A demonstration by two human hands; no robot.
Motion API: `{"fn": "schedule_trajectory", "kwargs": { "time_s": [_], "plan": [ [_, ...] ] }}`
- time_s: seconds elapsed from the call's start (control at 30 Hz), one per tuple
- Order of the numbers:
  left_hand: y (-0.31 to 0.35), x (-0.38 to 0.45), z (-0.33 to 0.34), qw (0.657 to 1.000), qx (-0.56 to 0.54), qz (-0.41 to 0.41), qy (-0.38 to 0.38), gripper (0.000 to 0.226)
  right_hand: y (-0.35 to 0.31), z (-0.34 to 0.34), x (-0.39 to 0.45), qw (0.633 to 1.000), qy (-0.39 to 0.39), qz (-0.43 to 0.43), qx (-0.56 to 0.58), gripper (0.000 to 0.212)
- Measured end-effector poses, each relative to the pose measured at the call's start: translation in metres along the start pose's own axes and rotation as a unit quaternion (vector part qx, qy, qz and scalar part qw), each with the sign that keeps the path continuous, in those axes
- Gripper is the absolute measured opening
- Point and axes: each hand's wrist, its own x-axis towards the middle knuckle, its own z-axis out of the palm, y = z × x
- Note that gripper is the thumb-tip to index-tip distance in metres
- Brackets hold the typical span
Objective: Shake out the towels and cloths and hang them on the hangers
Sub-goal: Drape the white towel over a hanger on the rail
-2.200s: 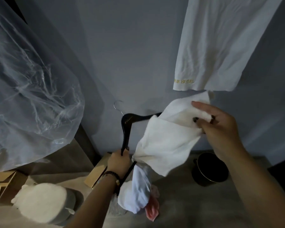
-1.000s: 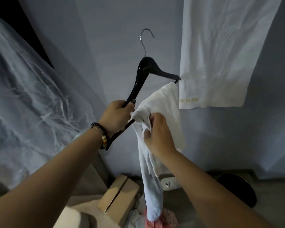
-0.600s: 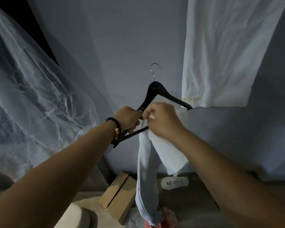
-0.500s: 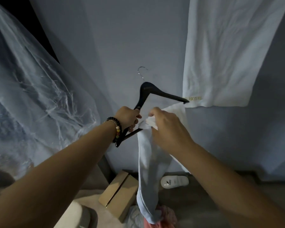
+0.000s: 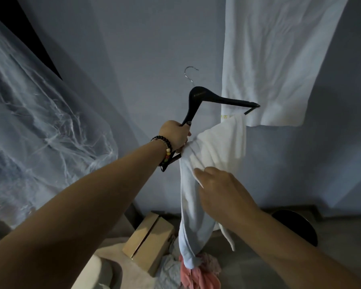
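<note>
Far left, a clear plastic sheet (image 5: 40, 122) hangs slack, near the raised left arm; a wide swing of the hanger could snag it. Left hand (image 5: 174, 135), beaded bracelet (image 5: 165, 151) at the wrist, has its fingers wrapped round the lower arm of the black hanger (image 5: 204, 99), which is held tilted, hook (image 5: 190, 73) up and free of any rail. White towel (image 5: 208, 174) is draped over the hanger's bottom bar, bunched close against the left hand, with a long tail dropping toward the heap of cloths (image 5: 196, 270) on the floor beside a cardboard box (image 5: 148, 240). Right hand (image 5: 219, 188) is at the towel's front fold, fingers curled into the fabric; whether they actually pinch it cannot be told. Likely trouble: with the bar slanted and the weight uneven, a downward tug could slide the towel off the low end. Right, a larger hung towel (image 5: 279, 59) hangs just behind the hanger tip; the two could catch.
</note>
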Motion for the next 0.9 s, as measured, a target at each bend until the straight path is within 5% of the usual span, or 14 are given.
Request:
{"fn": "schedule_trajectory", "kwargs": {
  "time_s": [0.1,0.3,0.43,0.6,0.7,0.8,0.9],
  "plan": [
    [0.004,0.002,0.01,1.0,0.015,-0.01,-0.009,0.039,0.008,0.0,-0.01,0.999,-0.015,0.006,-0.031,0.026],
    [-0.004,0.007,0.02,0.998,0.02,-0.05,-0.032,0.034,0.005,-0.006,-0.023,0.997,0.022,0.035,0.07,0.018],
    [-0.012,0.006,0.019,0.998,0.051,-0.033,-0.01,0.037,0.006,0.005,-0.021,0.987,0.067,0.044,0.138,0.031],
    [-0.015,-0.013,-0.005,0.978,0.172,0.112,0.032,0.033,0.003,0.013,-0.021,0.974,0.033,0.024,0.223,0.021],
    [-0.009,-0.034,-0.032,0.949,0.223,0.213,0.067,0.03,0.02,0.005,-0.019,0.927,-0.016,0.082,0.366,0.032],
    [-0.004,-0.049,-0.064,0.94,0.206,0.252,0.105,0.029,0.068,-0.013,0.006,0.877,0.223,0.228,0.359,0.043],
    [-0.009,-0.056,-0.09,0.948,0.158,0.248,0.126,0.033,0.11,-0.031,0.044,0.838,0.221,0.317,0.385,0.056]
  ]
}}
